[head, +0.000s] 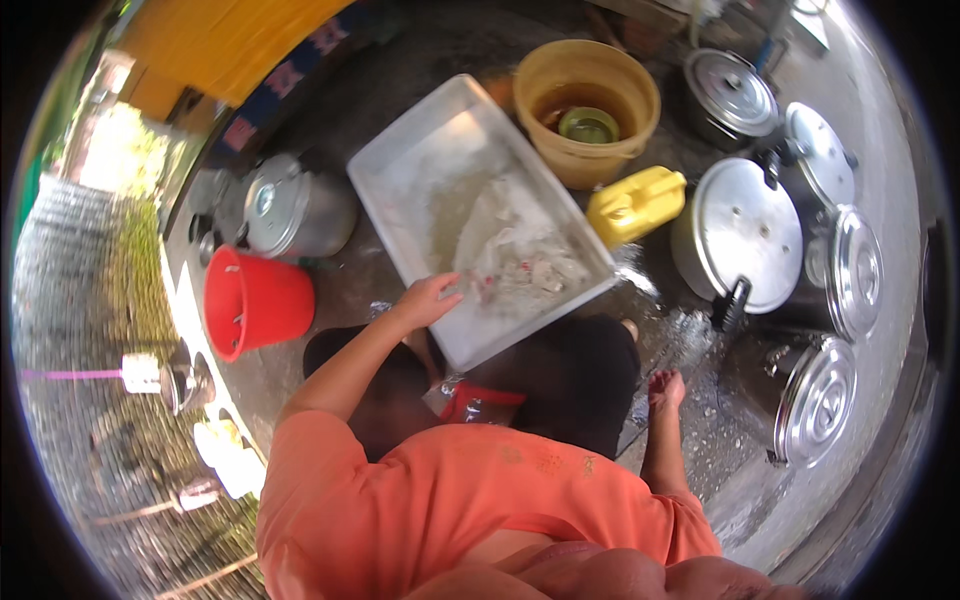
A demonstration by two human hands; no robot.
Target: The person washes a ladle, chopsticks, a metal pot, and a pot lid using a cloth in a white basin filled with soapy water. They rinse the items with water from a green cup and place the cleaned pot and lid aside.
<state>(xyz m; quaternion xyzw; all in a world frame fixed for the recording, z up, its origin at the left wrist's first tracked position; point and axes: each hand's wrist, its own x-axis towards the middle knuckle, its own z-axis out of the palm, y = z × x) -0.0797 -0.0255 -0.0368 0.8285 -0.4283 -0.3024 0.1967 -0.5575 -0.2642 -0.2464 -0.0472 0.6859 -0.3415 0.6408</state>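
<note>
My left hand (431, 300) is at the near-left rim of a large white rectangular plastic tray (409, 161). Its fingers are apart and point over the tray, and I see nothing held in it. Cloudy water lies in the tray, and a pale, crumpled, sheet-like material (544, 274) with small red marks sits in it towards the near right. Low on my right side, my right hand (666, 388) hangs above the wet floor beside my knee, its fingers curled. Whether it holds anything is too small to tell. The tray's near corner lies between my knees.
Beyond the tray stands a tan plastic tub (589, 165) with brownish liquid and a green bowl (589, 126). A yellow jerrycan (637, 202) leans beside it. Several lidded metal pots (742, 232) line the right. A red bucket (274, 300) and a lidded aluminium pot (300, 206) stand left.
</note>
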